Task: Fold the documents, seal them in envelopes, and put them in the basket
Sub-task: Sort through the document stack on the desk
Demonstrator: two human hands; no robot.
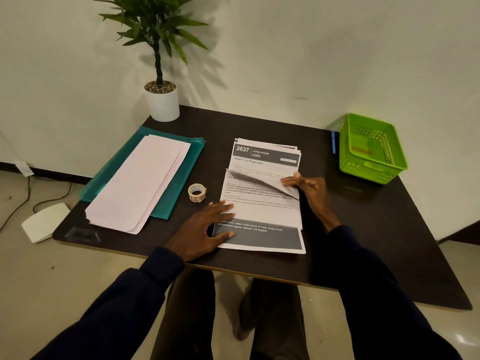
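Observation:
A stack of printed documents (262,214) lies in the middle of the dark table (363,229). My right hand (309,189) pinches the right edge of the top sheet, whose upper part is bent toward me, showing the sheet below. My left hand (205,231) presses flat on the sheet's lower left edge with spread fingers. A pile of white envelopes (140,183) rests on a teal folder (181,162) at the left. The green basket (374,165) stands at the far right corner. A small roll of stickers (196,192) sits between envelopes and documents.
A potted plant (162,100) stands at the table's back left corner. A blue pen (333,142) lies just left of the basket. A white device (44,222) and cables lie on the floor to the left. My knees are under the front edge.

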